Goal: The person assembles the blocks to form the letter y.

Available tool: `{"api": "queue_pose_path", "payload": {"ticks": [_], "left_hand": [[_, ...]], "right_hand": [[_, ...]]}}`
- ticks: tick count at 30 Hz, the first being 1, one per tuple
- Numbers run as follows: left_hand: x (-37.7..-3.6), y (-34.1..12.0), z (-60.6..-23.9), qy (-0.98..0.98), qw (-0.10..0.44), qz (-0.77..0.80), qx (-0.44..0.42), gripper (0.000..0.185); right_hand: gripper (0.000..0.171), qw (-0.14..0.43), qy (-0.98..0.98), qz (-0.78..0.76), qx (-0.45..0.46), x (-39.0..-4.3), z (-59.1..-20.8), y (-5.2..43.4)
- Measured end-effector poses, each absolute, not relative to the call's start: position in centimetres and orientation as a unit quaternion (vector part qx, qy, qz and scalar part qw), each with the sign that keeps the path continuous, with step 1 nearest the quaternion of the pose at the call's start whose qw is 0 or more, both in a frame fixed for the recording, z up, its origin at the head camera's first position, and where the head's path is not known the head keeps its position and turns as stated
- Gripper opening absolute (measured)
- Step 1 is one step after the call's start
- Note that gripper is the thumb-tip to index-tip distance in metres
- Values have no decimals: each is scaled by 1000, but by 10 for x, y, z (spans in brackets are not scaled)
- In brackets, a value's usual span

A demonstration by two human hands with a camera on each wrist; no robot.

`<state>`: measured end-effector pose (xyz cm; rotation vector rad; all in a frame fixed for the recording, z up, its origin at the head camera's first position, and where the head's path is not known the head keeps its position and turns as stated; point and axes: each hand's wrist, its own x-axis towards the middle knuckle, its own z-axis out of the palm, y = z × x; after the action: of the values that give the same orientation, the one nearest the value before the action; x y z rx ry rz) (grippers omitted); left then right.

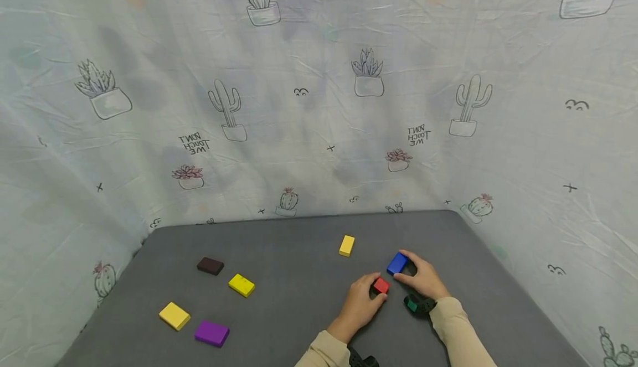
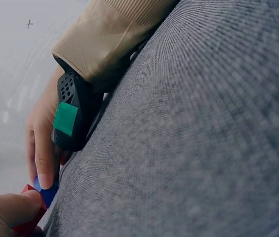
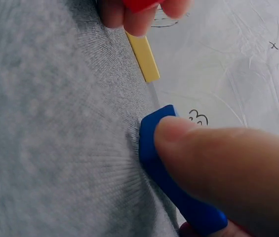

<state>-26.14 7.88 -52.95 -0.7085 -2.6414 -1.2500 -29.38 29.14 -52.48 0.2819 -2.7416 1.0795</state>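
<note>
On the grey mat (image 1: 299, 311) my left hand (image 1: 363, 300) pinches a small red block (image 1: 381, 285) between thumb and fingers. Just right of it my right hand (image 1: 422, 276) grips a blue block (image 1: 397, 263), its fingers curled round the edges. In the right wrist view a thumb presses on the blue block (image 3: 171, 170), and the red block (image 3: 140, 4) shows at the top edge between fingers of the left hand. In the left wrist view the red block (image 2: 30, 217) and a bit of the blue block (image 2: 48, 192) appear at the lower left.
A yellow block (image 1: 346, 245) lies just beyond the hands. At the left of the mat lie a dark brown block (image 1: 210, 265), a yellow block (image 1: 241, 285), another yellow block (image 1: 174, 315) and a purple block (image 1: 211, 333). Cactus-print cloth (image 1: 319, 90) walls the mat in.
</note>
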Motion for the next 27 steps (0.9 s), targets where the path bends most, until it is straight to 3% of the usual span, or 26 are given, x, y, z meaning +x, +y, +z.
{"api": "queue_pose_path", "payload": {"ticks": [16,27], "left_hand": [[-260,72,-529,-864,98,-427,-247,43],[-262,71,-529,-866,76,-434,-238,46]], "right_hand": [[68,117,-915,373,95,-296,-526,291],[68,111,-914,371,117,-300,-526,282]]}}
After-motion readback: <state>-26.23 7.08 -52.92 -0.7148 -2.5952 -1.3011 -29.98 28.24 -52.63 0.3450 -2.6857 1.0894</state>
